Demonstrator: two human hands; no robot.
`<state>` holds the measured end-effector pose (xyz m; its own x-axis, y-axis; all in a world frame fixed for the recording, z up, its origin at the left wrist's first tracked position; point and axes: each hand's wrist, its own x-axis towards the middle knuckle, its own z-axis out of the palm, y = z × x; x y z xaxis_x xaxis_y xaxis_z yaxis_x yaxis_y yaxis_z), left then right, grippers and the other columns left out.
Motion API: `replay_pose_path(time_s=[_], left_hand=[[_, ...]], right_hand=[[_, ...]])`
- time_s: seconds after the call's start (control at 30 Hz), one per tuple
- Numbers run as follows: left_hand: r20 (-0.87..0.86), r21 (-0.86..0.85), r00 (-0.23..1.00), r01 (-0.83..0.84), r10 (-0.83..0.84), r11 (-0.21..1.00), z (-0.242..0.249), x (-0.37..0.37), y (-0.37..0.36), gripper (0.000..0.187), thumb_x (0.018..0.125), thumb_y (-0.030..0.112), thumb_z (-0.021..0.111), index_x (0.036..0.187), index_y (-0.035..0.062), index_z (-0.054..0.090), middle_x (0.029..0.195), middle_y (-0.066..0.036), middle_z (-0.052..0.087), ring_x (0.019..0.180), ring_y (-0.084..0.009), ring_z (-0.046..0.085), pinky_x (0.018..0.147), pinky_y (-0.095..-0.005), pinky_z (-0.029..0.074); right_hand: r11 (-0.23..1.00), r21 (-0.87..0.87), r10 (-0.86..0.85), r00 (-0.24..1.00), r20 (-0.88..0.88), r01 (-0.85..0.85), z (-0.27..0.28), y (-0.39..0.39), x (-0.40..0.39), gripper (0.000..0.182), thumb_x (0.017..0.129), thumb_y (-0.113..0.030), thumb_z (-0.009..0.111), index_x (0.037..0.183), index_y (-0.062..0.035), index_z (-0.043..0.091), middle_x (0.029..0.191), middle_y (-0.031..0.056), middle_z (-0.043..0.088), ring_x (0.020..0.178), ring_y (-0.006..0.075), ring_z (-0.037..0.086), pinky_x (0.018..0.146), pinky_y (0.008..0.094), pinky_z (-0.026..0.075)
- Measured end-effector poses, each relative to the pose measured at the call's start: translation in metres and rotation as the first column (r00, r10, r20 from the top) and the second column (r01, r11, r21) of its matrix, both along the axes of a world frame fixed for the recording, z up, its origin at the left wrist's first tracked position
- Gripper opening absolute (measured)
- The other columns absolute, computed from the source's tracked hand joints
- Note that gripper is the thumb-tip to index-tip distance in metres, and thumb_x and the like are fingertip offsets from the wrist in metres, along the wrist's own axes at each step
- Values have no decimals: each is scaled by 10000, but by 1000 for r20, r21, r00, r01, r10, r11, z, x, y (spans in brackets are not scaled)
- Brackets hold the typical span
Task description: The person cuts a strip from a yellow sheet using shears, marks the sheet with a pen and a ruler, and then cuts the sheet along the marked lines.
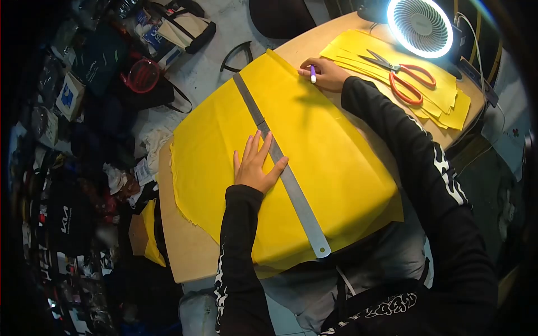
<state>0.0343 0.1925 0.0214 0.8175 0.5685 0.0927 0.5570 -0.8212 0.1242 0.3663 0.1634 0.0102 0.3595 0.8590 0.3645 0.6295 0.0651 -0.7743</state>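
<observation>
A large yellow sheet [330, 168], likely fabric, covers most of the wooden table and hangs over the near edge. Across it, slanting from far left to near right, lies a long metal ruler [297, 196] with a hole at its near end. My left hand [258, 162] rests flat with fingers spread, its fingertips on the ruler and the sheet. At the sheet's far right edge, my right hand [328, 75] is closed around a purple and white pen [312, 74]. The pen's tip is too small to make out.
Cut yellow pieces [448, 95] are stacked at the table's far right, with orange-handled scissors [406, 78] on top. A lit ring fan [420, 25] stands behind them. Bare wooden table [193, 257] shows at the near left. Bags and clutter [84, 112] fill the floor at left.
</observation>
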Motion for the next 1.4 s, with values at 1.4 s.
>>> replay_pose_path(time_s=[1.4], left_hand=[[103, 15, 995, 17, -18, 1000, 13, -2, -5, 783, 792, 610, 563, 1421, 179, 385, 1485, -151, 311, 1385, -306, 270, 1094, -586, 108]], right_hand=[[991, 114, -52, 985, -165, 72, 21, 236, -51, 236, 805, -184, 715, 790, 41, 646, 727, 139, 677, 691, 226, 679, 635, 330, 516]])
